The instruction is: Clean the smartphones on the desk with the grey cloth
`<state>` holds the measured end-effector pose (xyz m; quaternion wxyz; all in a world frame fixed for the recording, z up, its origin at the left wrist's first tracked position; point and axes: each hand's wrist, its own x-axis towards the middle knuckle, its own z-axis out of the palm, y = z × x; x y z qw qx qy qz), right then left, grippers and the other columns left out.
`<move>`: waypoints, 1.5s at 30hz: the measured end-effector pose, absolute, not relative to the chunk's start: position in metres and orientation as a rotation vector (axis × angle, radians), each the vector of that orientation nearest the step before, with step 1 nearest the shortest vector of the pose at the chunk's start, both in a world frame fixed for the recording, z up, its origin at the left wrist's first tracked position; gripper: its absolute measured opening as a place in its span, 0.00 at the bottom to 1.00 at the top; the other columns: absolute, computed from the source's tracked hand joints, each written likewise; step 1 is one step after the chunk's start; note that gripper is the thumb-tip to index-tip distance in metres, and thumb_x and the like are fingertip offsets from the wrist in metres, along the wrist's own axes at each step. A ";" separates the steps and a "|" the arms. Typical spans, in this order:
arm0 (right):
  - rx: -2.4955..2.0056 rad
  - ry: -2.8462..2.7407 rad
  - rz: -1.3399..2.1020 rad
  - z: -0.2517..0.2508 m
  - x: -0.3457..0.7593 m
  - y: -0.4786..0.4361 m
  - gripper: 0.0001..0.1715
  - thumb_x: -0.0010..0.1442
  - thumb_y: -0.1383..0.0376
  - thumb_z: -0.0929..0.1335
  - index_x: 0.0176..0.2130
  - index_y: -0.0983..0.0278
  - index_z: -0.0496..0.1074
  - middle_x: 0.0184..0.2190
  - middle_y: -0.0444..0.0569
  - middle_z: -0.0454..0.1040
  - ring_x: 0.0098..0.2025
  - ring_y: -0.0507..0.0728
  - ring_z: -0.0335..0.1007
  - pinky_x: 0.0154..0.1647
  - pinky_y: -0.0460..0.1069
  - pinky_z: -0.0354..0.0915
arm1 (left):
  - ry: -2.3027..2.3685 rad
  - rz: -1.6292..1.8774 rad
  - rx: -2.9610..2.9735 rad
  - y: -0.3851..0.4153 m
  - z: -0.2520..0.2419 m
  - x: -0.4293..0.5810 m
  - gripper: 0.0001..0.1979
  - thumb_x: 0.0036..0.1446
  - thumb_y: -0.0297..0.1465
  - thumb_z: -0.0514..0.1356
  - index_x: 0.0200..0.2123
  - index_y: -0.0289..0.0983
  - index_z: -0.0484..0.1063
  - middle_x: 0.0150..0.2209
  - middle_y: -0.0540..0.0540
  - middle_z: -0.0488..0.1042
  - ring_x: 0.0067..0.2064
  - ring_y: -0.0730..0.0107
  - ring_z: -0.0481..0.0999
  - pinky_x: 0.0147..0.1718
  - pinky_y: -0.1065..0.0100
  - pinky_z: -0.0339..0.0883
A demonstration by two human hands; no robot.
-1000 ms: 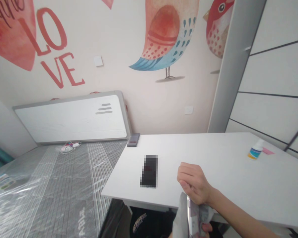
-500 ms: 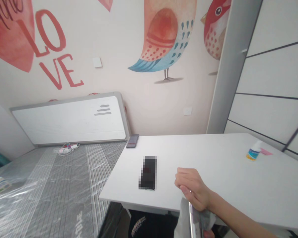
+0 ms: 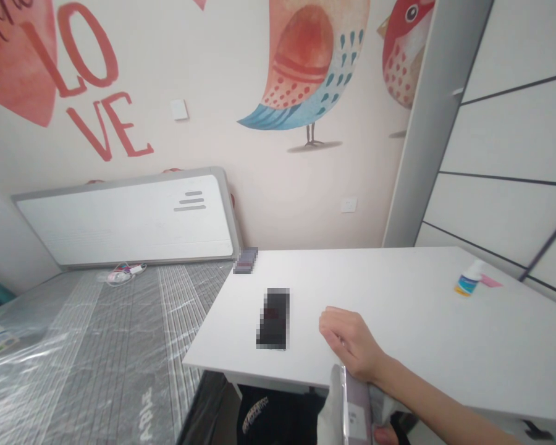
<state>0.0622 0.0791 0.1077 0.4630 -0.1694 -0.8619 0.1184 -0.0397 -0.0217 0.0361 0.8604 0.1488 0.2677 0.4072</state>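
Observation:
My right hand (image 3: pixel 349 343) hangs just over the front edge of a white table (image 3: pixel 398 309), its fingers loosely curled and its forearm coming in from the lower right. Directly below it stands a grey and silver plastic packet (image 3: pixel 354 411), its upper edge touching or nearly touching that hand. Only part of my left hand (image 3: pixel 385 436) shows at the bottom edge, against the packet's lower part. A blurred black phone (image 3: pixel 273 318) lies flat on the table, left of my right hand. A blurred dark flat object (image 3: pixel 245 261) sits at the table's far left corner.
A small bottle with a blue label (image 3: pixel 469 279) and a pink slip (image 3: pixel 490 282) lie at the table's far right. Left of the table is a plastic-wrapped mattress (image 3: pixel 97 346) with a white cable (image 3: pixel 125 272). A white panel (image 3: pixel 125 219) leans against the painted wall.
My right hand has shifted slightly left along the table edge, and the packet has moved with it. The whole view has drifted a little.

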 end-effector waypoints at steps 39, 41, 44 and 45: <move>-0.606 -1.647 0.499 0.105 0.043 0.063 0.25 0.74 0.61 0.58 0.24 0.59 0.57 0.21 0.42 0.59 0.25 0.54 0.56 0.27 0.51 0.53 | 0.686 0.923 0.340 -0.024 0.044 -0.026 0.21 0.66 0.40 0.63 0.58 0.37 0.71 0.56 0.40 0.74 0.53 0.56 0.78 0.48 0.50 0.78; -0.603 -1.641 0.501 0.105 0.043 0.063 0.26 0.74 0.61 0.58 0.23 0.59 0.57 0.21 0.42 0.60 0.25 0.54 0.56 0.27 0.51 0.53 | 0.695 0.927 0.334 -0.023 0.043 -0.026 0.21 0.67 0.40 0.63 0.58 0.37 0.71 0.57 0.40 0.74 0.53 0.56 0.78 0.49 0.50 0.77; -0.609 -1.624 0.497 0.105 0.045 0.063 0.26 0.74 0.61 0.58 0.23 0.59 0.58 0.21 0.43 0.60 0.25 0.54 0.57 0.27 0.51 0.53 | 0.708 0.934 0.325 -0.022 0.040 -0.025 0.21 0.67 0.40 0.63 0.58 0.37 0.71 0.57 0.40 0.74 0.53 0.56 0.78 0.49 0.50 0.77; -0.613 -1.615 0.494 0.104 0.046 0.063 0.26 0.74 0.61 0.58 0.23 0.59 0.58 0.21 0.43 0.60 0.25 0.54 0.57 0.27 0.51 0.53 | 0.713 0.938 0.322 -0.021 0.038 -0.024 0.21 0.67 0.40 0.63 0.58 0.37 0.71 0.57 0.40 0.74 0.53 0.56 0.78 0.49 0.50 0.77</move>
